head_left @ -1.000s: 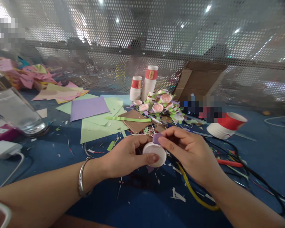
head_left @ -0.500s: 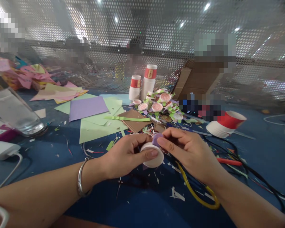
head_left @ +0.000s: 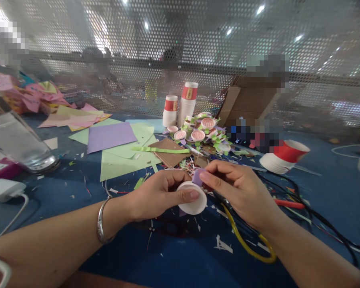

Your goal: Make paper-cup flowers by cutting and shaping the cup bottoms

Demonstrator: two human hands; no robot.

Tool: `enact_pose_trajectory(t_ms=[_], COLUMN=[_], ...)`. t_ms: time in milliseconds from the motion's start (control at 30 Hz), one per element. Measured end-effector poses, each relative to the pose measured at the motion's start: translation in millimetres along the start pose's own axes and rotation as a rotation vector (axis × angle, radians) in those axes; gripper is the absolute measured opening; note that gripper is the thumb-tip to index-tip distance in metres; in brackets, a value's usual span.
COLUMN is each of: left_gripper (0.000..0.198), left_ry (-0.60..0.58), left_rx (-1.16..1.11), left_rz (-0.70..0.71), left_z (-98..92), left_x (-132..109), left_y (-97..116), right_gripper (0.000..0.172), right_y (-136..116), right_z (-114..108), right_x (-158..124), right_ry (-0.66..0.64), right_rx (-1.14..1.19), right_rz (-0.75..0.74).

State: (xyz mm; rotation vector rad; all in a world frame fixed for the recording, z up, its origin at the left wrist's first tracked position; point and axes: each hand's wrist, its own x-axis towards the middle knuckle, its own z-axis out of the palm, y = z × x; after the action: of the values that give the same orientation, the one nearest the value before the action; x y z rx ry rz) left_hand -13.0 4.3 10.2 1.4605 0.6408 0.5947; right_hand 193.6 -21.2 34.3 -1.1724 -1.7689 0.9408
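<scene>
My left hand [head_left: 165, 194] is closed on a small white paper disc with a raised rim [head_left: 195, 204], like the cut-off bottom of a paper cup; the thumb lies across its face. My right hand [head_left: 237, 188] pinches a small purple paper piece [head_left: 197, 177] at the disc's upper right edge. The paper touches the rim; whether it is stuck there I cannot tell. Another bit of purple shows below the disc. Beyond my hands lies a pile of similar discs [head_left: 198, 136] with green and purple paper tabs.
Paper cup stacks [head_left: 188, 104] stand at the back. Green sheets [head_left: 117, 166] and a purple sheet [head_left: 111, 136] lie left of centre, near a glass of water [head_left: 27, 140]. On the right are a red-and-white cup [head_left: 283, 158], black cables and a yellow loop [head_left: 249, 250]. Paper scraps litter the blue table.
The disc has tilted slightly, so more of its inner face shows. My right fingers have shifted slightly on the purple paper. The view has moved a little.
</scene>
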Motion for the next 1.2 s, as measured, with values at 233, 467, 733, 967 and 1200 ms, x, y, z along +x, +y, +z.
enact_pose_trajectory(t_ms=[233, 467, 733, 967, 1200], left_gripper=[0.040, 0.040, 0.039, 0.046, 0.033], left_ry=[0.029, 0.086, 0.428, 0.485, 0.558], left_rx=[-0.024, -0.042, -0.189, -0.240, -0.406], left_rz=[-0.011, -0.007, 0.014, -0.004, 0.155], left_z=[1.5, 4.1, 0.9, 4.8, -0.2], left_x=[0.7, 1.1, 3.6, 4.0, 11.0], left_y=[-1.2, -0.6, 1.4, -0.9, -3.1], right_gripper=[0.022, 0.026, 0.027, 0.015, 0.021], right_y=[4.9, 3.7, 3.5, 4.7, 3.8], right_z=[1.6, 2.2, 3.9, 11.4, 11.4], right_x=[-0.1, 0.0, 2.4, 1.5, 0.1], right_ry=[-0.002, 0.003, 0.022, -0.128, -0.089], right_rx=[-0.024, 0.017, -0.040, 0.091, -0.003], right_rz=[0.003, 0.020, 0.068, 0.125, 0.066])
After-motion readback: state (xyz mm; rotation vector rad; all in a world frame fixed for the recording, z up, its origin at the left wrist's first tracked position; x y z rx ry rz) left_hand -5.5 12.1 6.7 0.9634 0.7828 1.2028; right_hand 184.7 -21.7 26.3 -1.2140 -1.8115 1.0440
